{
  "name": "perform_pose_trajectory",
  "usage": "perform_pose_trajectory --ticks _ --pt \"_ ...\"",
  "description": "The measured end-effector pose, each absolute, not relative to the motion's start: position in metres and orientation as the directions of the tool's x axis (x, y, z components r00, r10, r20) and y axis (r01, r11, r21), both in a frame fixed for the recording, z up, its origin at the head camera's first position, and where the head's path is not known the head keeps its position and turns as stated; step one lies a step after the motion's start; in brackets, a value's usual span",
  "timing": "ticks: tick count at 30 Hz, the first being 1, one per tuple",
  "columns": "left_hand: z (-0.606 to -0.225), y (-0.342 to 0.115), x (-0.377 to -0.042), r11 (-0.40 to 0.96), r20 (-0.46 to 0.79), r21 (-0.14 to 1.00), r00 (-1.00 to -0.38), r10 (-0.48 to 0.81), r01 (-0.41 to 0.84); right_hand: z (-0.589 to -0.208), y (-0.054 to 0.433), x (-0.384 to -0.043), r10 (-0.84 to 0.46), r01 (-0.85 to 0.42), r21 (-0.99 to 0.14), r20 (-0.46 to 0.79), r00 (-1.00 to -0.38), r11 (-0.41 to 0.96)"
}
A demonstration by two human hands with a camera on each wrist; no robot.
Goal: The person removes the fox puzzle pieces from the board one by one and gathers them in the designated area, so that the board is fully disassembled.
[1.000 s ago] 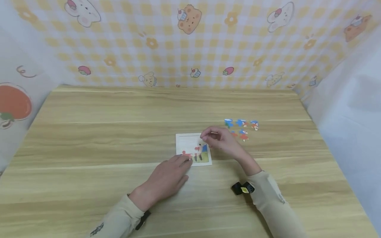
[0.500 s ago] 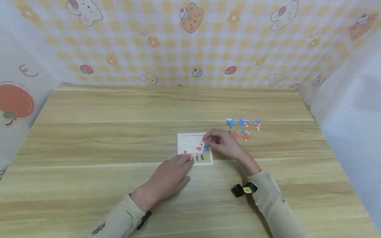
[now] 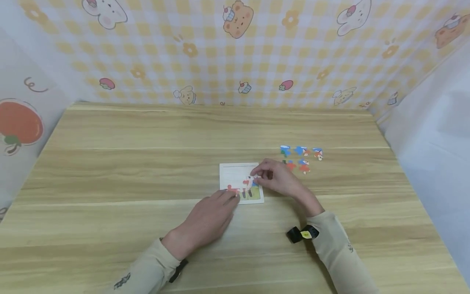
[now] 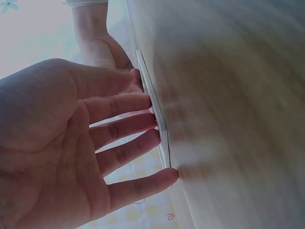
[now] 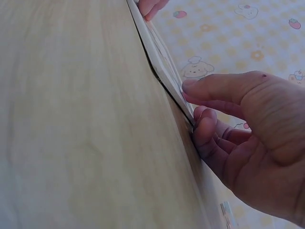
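A white-framed jigsaw board (image 3: 229, 173) lies flat on the table, with a partly filled picture of figures in its lower area. My left hand (image 3: 205, 216) rests its outstretched fingertips on the board's lower left part; the left wrist view shows the fingers (image 4: 131, 152) spread along the edge. At the right side of the board, my right hand (image 3: 277, 177) pinches a small puzzle piece (image 3: 255, 182) between thumb and forefinger, low against the picture. Its other fingers curl by the board's edge in the right wrist view, and the piece is mostly hidden there.
Several loose blue and red puzzle pieces (image 3: 302, 151) lie in two rows to the right, beyond my right hand. Behind the wooden table (image 3: 128, 163) stands a yellow checked cloth wall (image 3: 209, 73), with pale side walls at left and right.
My right hand's fingertips have lowered slightly toward the picture on the board's right side. My left hand stays on the board, its thumb drawn in closer to the fingers.
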State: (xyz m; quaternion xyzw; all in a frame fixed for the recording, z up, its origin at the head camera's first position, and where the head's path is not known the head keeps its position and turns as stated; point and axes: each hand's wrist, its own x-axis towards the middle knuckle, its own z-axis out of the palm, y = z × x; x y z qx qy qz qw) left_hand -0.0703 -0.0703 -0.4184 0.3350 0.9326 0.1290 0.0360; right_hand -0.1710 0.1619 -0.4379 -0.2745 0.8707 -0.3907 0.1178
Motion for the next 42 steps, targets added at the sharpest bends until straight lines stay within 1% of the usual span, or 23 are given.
perform_pose_trajectory --ticks 10,18,26,33,36,42 --pt "-0.4179 -0.0687 -0.0697 0.744 0.014 0.264 -0.773 0.634 0.614 -0.4389 0.1622 -0.1695 -0.573 -0.39 -0.757 0.025 -0.819 0.525" --pt "-0.4184 -0.0695 -0.0686 0.741 0.029 0.26 -0.772 0.635 0.62 -0.4404 0.1599 -0.1692 -0.603 -0.424 -0.736 0.027 -0.797 0.528" --pt "-0.4184 -0.0695 -0.069 0.741 0.02 0.276 -0.775 0.632 0.612 -0.4427 0.1599 -0.1701 -0.588 -0.413 -0.745 0.033 -0.808 0.525" --pt "-0.419 -0.0695 -0.0698 0.74 0.025 0.274 -0.774 0.633 0.614 -0.4444 0.1606 -0.1717 -0.601 -0.434 -0.751 0.063 -0.797 0.497" --pt "-0.4183 -0.0696 -0.0699 0.741 0.024 0.275 -0.775 0.632 0.613 -0.444 0.1596 -0.1716 -0.592 -0.429 -0.753 0.065 -0.803 0.499" --pt "-0.4168 -0.0695 -0.0699 0.742 0.018 0.28 -0.776 0.63 0.609 -0.441 0.159 -0.1706 -0.545 -0.405 -0.739 0.061 -0.837 0.539"
